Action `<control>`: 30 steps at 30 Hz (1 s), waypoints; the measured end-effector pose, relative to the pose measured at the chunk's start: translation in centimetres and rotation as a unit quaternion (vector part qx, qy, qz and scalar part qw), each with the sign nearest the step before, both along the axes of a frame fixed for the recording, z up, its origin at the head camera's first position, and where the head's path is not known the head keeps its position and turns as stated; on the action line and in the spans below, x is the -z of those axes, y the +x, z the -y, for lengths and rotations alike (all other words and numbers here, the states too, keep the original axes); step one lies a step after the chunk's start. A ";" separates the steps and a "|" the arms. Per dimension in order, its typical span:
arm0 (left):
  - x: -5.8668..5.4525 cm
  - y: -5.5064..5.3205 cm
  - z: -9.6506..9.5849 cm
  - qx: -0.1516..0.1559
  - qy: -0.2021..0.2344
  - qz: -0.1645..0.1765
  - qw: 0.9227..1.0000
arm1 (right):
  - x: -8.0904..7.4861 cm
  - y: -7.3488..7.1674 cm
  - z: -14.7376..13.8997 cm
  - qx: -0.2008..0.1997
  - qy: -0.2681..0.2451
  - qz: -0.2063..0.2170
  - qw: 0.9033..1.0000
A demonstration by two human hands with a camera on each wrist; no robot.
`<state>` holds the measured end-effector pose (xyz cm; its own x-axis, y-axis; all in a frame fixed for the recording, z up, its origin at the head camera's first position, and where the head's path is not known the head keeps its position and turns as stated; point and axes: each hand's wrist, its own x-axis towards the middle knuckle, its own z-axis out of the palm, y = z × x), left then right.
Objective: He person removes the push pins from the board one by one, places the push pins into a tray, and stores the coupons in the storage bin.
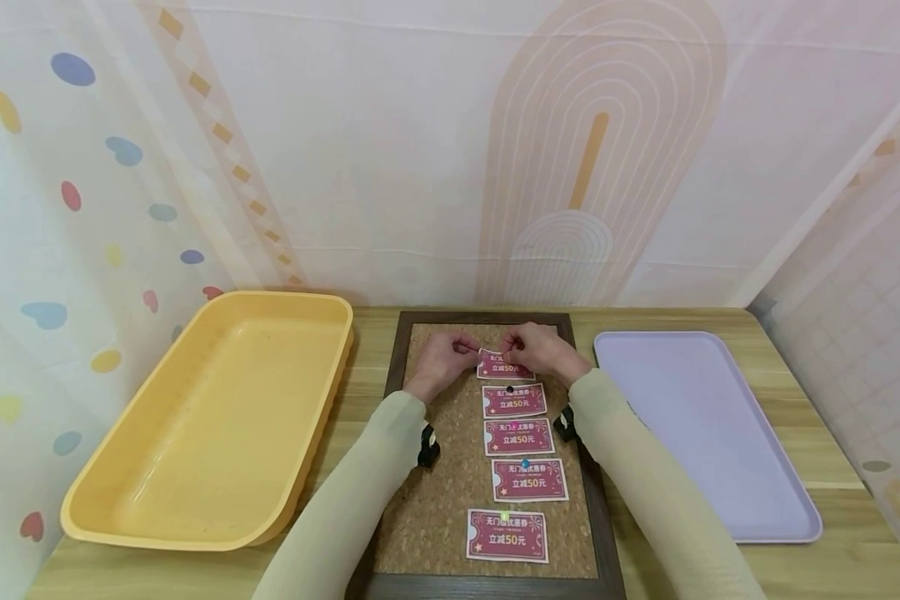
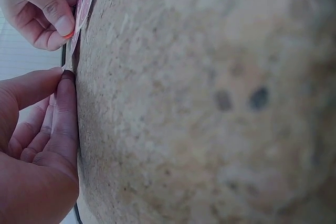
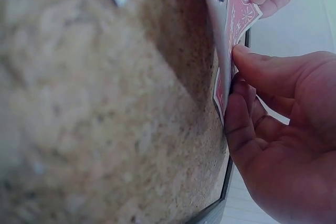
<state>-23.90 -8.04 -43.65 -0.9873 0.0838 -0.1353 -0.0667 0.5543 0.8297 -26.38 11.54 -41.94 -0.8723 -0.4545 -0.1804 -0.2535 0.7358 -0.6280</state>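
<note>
Both hands are at the topmost red coupon (image 1: 507, 372) on the cork board (image 1: 435, 500). My left hand (image 1: 444, 360) pinches its upper left corner between thumb and forefinger. My right hand (image 1: 537, 347) covers its upper middle and right part; in the left wrist view a small orange-red push pin (image 2: 69, 35) shows between its thumb and finger. Seen from the right wrist, the right hand (image 3: 283, 108) has its thumb tip right at a coupon's edge. Below lie several matching coupons in a column, including one with a black push pin (image 1: 510, 389).
Lower coupons carry a pink push pin (image 1: 514, 426), a blue one (image 1: 525, 463) and a yellow-green one (image 1: 504, 516). A deep yellow tray (image 1: 195, 417) stands left of the board. To the right lies a shallow lilac tray (image 1: 690, 417). A patterned cloth (image 1: 390, 167) hangs behind the wooden table.
</note>
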 end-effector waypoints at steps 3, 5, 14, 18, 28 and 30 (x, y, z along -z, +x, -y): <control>-0.1 0.0 0.0 0.000 0.002 -0.001 1.000 | 0.1 0.0 0.0 -0.001 -0.004 -0.001 1.000; -0.1 0.0 -0.1 0.000 0.003 -0.001 1.000 | 0.1 0.0 0.0 -0.002 -0.006 -0.002 1.000; 0.1 0.0 -0.1 -0.003 -0.001 0.001 1.000 | -0.1 0.1 -0.1 -0.009 -0.003 -0.006 1.000; 0.0 0.0 -0.2 -0.004 -0.004 0.003 1.000 | -0.1 0.1 -0.1 -0.007 0.000 -0.006 1.000; 0.0 0.0 -0.1 0.001 0.000 0.000 1.000 | -0.2 0.3 0.0 -0.002 0.000 0.001 1.000; -0.1 0.1 -0.1 0.003 0.001 0.000 1.000 | -0.2 0.3 0.0 0.000 -0.002 0.002 1.000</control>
